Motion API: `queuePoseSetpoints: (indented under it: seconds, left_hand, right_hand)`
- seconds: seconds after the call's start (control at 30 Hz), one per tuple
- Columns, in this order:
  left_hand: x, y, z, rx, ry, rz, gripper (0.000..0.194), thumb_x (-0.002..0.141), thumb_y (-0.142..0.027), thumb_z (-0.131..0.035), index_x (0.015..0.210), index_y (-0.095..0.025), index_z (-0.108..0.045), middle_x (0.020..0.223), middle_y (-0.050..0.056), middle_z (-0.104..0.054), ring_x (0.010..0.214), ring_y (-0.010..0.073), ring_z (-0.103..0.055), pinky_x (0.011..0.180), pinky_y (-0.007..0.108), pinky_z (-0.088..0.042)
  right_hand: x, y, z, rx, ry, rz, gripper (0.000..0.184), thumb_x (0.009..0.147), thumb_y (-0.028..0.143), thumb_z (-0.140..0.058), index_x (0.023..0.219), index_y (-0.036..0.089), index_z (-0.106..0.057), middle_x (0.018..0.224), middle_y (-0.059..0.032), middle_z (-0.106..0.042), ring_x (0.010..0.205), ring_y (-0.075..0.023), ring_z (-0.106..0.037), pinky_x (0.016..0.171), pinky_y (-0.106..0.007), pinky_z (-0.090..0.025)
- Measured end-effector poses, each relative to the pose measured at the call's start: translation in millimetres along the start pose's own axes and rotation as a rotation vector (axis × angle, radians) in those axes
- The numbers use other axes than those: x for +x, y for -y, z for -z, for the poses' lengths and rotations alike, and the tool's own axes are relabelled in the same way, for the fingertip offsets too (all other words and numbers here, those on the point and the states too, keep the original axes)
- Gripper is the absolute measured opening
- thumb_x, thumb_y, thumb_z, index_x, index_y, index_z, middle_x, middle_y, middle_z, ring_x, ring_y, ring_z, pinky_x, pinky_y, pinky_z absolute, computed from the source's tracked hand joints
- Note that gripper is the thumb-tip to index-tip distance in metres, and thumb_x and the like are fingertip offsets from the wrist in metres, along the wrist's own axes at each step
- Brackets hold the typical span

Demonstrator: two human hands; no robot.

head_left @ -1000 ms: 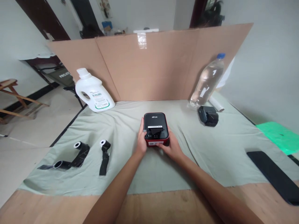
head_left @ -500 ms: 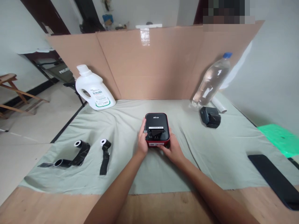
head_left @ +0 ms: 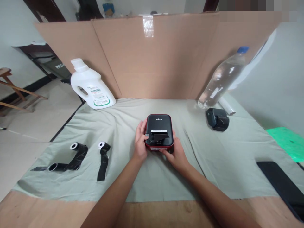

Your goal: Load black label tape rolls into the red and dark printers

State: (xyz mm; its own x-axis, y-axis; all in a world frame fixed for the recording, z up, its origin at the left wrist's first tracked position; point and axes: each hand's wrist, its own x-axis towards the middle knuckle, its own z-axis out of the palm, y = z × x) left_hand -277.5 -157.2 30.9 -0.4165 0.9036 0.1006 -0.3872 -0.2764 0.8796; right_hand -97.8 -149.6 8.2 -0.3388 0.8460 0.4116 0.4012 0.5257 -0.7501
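Between my hands is a small black label printer (head_left: pixel 158 125) with red sides, its lid facing up and a white strip across the top. A dark tongue of ribbon or label pokes from its slot. My left hand (head_left: pixel 140 141) grips the printer's left side, the thumb resting at the lid's near left corner. My right hand (head_left: pixel 175 152) wraps the right side, with its thumb against the labelled front face. The fingers beneath and behind the printer are hidden. On the cloth to the left lie black ribbon rolls (head_left: pixel 79 155) and a smaller black ribbon roll (head_left: pixel 103 156).
A white detergent jug (head_left: pixel 91 85) and a tilted clear water bottle (head_left: pixel 223 79) stand before a cardboard screen (head_left: pixel 152 63). A black device (head_left: pixel 217 119) and a white tube (head_left: pixel 226 106) lie at right, nearer a phone (head_left: pixel 280 186). Green cloth (head_left: pixel 166 186) covers the wooden table.
The view has tilted down and come slightly closer. My left thumb has shifted a little at the printer's corner; both hands keep their hold.
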Motion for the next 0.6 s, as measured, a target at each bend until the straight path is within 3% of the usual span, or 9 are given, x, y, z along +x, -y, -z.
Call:
queuePoseSetpoints:
  seconds: [0.17, 0.33, 0.5, 0.6]
  left_hand:
    - [1, -4, -2.1, -0.037, -0.031, 0.053, 0.077, 0.069, -0.010, -0.051, 0.144, -0.027, -0.046, 0.157, 0.006, -0.047, 0.143, 0.0247, -0.046, 0.115, 0.040, -0.042]
    - [-1, 5, -0.8, 0.032, 0.049, -0.036, 0.063, 0.075, -0.013, -0.048, 0.136, -0.023, -0.056, 0.152, 0.006, -0.054, 0.143, 0.0240, -0.046, 0.119, 0.040, -0.036]
    - [2, -6, 7.0, 0.375, 0.174, -0.257, 0.044, 0.090, -0.022, -0.047, 0.129, -0.023, -0.066, 0.145, 0.006, -0.060, 0.145, 0.0251, -0.042, 0.122, 0.043, -0.029]
    - [24, -33, 4.2, 0.690, 0.309, -0.322, 0.032, 0.096, -0.033, -0.048, 0.110, -0.025, -0.077, 0.120, 0.006, -0.074, 0.127, 0.0261, -0.059, 0.114, 0.041, -0.040]
  right_hand:
    - [0, -3, -1, -0.008, -0.004, 0.000, 0.099, 0.086, 0.055, -0.071, 0.163, 0.025, -0.015, 0.140, -0.0174, -0.057, 0.121, -0.0388, -0.058, 0.100, -0.060, -0.050]
    - [0, -4, -1, 0.020, 0.013, 0.015, 0.093, 0.091, 0.048, -0.066, 0.163, 0.026, -0.013, 0.134, -0.0153, -0.061, 0.113, -0.0349, -0.061, 0.097, -0.056, -0.053]
    - [0, -4, 2, 0.031, 0.027, 0.021, 0.088, 0.091, 0.047, -0.065, 0.163, 0.026, -0.018, 0.140, -0.0155, -0.057, 0.118, -0.0345, -0.060, 0.100, -0.054, -0.051]
    - [-1, -7, 1, 0.026, 0.020, 0.024, 0.089, 0.091, 0.048, -0.066, 0.163, 0.025, -0.017, 0.141, -0.0158, -0.057, 0.119, -0.0349, -0.060, 0.099, -0.054, -0.052]
